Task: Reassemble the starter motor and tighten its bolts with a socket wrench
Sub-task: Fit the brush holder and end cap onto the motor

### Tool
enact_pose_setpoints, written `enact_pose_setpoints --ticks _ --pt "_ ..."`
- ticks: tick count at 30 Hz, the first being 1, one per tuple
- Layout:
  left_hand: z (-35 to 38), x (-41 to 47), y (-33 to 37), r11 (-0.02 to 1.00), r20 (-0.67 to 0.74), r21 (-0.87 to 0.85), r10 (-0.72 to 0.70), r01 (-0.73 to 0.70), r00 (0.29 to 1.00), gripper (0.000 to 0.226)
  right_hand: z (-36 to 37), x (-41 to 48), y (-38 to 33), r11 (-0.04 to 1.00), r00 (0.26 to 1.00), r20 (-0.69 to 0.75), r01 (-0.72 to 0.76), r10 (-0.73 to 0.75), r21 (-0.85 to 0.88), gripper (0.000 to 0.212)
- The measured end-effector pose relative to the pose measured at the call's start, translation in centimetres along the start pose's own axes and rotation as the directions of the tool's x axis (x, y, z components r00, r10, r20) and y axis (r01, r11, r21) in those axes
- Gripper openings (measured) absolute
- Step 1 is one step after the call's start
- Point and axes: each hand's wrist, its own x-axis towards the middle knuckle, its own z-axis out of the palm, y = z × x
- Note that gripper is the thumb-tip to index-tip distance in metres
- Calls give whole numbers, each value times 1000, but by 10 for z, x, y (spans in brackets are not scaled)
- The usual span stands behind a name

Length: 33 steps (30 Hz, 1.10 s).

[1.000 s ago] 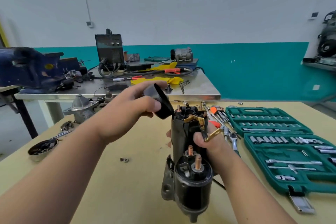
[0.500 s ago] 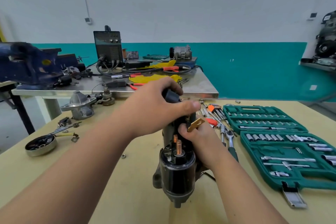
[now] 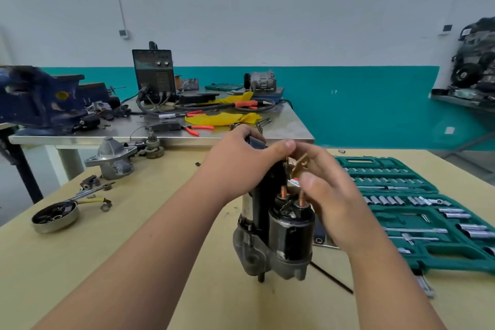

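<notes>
Both your bare forearms angle in from below. Left grip (image 3: 241,166) curls over the starter motor (image 3: 290,230) top, thumb sticking out right; right grip (image 3: 329,195) pinches the brass tab (image 3: 300,166) just beside it, fingers bent.

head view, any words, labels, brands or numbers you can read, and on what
Nothing here can be read.
Black box-shaped welding machine: front panel markings too blurred.
Green plastic socket set case: any size marks too small.
Black starter motor: no label shows.

Head-worn view, forward-down, close over workbench (image 3: 80,262)
</notes>
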Motion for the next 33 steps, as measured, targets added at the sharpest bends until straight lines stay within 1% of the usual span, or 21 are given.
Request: enact_pose_setpoints --ticks 1,2,3,4,5,6,8,9,10,12,14,16,18,19,22,24,26,28,31,33 --pt "1 -1 0 1000 -19 -15 -1 1 1000 49 4 -2 -5 997 999 8 -31 32 -74 39" --pt "1 -1 -2 998 -21 -59 -3 2 1000 50 8 -3 -6 986 998 -34 -54 49 -159 35" --pt "0 -2 -5 992 -5 -126 -5 5 1000 50 12 -4 -6 970 992 -116 -71 45 -231 33" --pt "-3 -3 -9 981 22 -195 -3 7 1000 48 16 -4 -6 961 978 -204 -85 31 -263 30" --pt "-6 -5 -15 968 46 -250 4 7 999 42 19 -4 -6 963 965 -263 -90 21 -255 27" --pt "-9 -8 -23 956 54 -292 7 9 999 36 21 -5 -6 967 958 -285 -95 25 -237 24" --pt "-18 -14 -40 939 37 -345 7 6 999 37 21 -3 -6 969 964 -263 -112 52 -220 22" --pt "-24 -16 -47 939 45 -343 23 -6 999 41 20 -1 -6 966 970 -236 -120 65 -228 22" --pt "-29 -17 -53 948 93 -318 62 -29 994 47 20 1 -6 963 975 -209 -125 75 -239 22" --pt "-39 -17 -54 968 259 -239 132 -69 957 60 19 6 -7 958 982 -163 -132 92 -256 23" --pt "-48 -13 -52 981 357 -181 126 -64 926 70 19 11 -8 955 985 -136 -140 107 -263 24" --pt "-50 -4 -48 992 390 -101 104 -70 915 77 19 15 -10 954 984 -133 -150 119 -258 25" --pt "-44 3 -44 995 361 -10 97 -100 928 74 19 17 -11 952 979 -140 -182 151 -247 27" --pt "-38 5 -43 996 335 -17 93 -92 938 69 20 18 -11 948 976 -144 -197 165 -251 28" --pt "-17 2 -48 987 258 -153 80 -41 963 62 22 19 -12 943 969 -177 -216 174 -253 29" --pt "-6 -3 -55 970 175 -237 105 -62 979 63 22 19 -10 944 968 -184 -216 173 -249 29" --pt "3 -8 -62 920 116 -387 112 -59 987 69 22 21 -9 947 973 -170 -196 156 -254 29" --pt "14 -14 -65 857 43 -513 68 -36 997 69 24 24 -8 948 976 -174 -178 134 -265 30" --pt "26 -20 -66 800 -73 -598 10 -52 997 54 30 29 -4 941 977 -196 -146 88 -305 37" --pt "29 -23 -67 767 -129 -637 0 -82 992 54 33 29 -3 938 976 -212 -115 45 -329 34"
